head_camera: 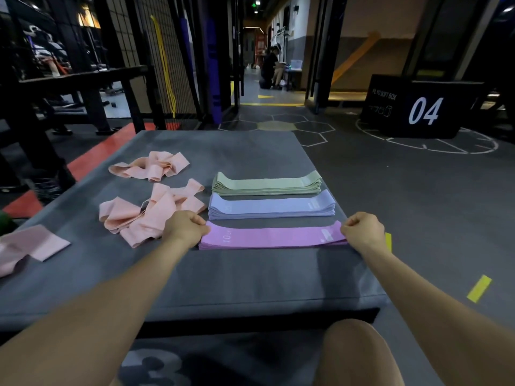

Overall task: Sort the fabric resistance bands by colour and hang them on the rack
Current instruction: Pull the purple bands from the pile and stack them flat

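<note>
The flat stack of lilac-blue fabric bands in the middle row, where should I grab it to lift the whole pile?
Probably by its two short ends, one hand from each side, fingers slid under. The flat stack of lilac-blue fabric bands lies long and thin, left to right, so a middle grip would likely let it sag.

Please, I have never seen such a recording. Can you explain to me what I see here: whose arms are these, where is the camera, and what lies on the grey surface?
There is no machine: a person wears one camera on the head, looking down at their own arms. The left hand and right hand each pinch one end of the pink-purple band stack. Behind it on the grey mat lie a neat blue band stack and a green band stack. To the left lie loose peach bands, still unsorted. No hanging has begun.
</note>
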The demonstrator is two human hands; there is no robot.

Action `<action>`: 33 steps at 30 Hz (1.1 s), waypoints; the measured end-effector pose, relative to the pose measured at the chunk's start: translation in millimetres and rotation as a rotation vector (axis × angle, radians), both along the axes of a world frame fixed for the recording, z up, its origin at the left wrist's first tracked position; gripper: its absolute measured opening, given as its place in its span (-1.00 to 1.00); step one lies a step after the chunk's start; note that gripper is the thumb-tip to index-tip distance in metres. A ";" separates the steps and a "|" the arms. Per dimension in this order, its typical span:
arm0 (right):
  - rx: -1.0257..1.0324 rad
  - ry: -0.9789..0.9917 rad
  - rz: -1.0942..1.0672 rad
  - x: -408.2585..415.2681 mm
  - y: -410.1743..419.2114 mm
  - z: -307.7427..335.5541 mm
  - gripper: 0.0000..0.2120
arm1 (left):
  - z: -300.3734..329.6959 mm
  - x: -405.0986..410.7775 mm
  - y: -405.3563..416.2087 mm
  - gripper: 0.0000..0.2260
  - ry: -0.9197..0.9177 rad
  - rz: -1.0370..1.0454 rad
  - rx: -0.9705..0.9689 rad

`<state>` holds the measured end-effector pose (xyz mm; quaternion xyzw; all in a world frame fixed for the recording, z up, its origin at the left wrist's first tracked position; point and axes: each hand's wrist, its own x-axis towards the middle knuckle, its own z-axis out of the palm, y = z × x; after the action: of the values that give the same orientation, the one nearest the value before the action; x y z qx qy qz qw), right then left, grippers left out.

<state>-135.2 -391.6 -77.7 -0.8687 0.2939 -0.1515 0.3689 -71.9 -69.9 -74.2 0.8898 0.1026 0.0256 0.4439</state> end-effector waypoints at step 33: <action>-0.560 0.281 0.928 36.9 15.2 3.5 -0.41 | -7.5 14.6 19.1 -0.42 -0.032 -0.719 0.485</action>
<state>-98.3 -376.5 -74.2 -0.9835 -0.1246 0.0718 0.1095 -57.2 -50.9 -81.7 0.9469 -0.2300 -0.0935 0.2041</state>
